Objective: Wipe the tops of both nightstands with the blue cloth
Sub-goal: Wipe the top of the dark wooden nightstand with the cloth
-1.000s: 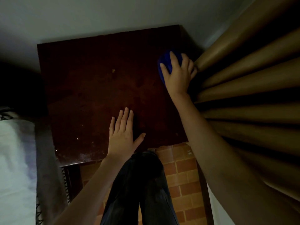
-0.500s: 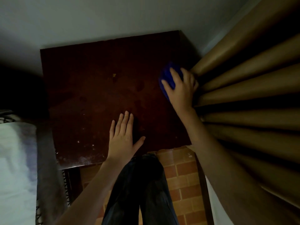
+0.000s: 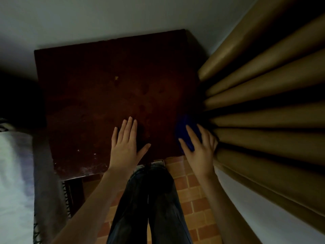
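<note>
The right hand's fingers [image 3: 190, 132] lie spread and nearly flat over the blue cloth [image 3: 184, 131], pressing it down rather than pinching it; the cloth sits bunched under them at the near right corner of the nightstand's tabletop [image 3: 109, 95], with its far edge showing beyond the fingertips. The right hand [image 3: 200, 148] is hard against the curtain [image 3: 263, 103] on its outer side — the folds touch or nearly touch the knuckles. Across from it, toward the bed [image 3: 12, 173], the left hand [image 3: 125, 145] rests palm-down with fingers straight and close together, holding nothing, apparently bracing.

The risks, as I judge them: with only a flat press the cloth could slip out from under the fingers or slide off the near edge onto the tiled floor [image 3: 193, 187]; a curtain fold could be caught and dragged across the wood; the pale specks and smears left of the bracing hand, near the front edge, look unwiped — and the patch beneath that hand could be missed. The dim light hides much of the surface; no second nightstand is in view.
</note>
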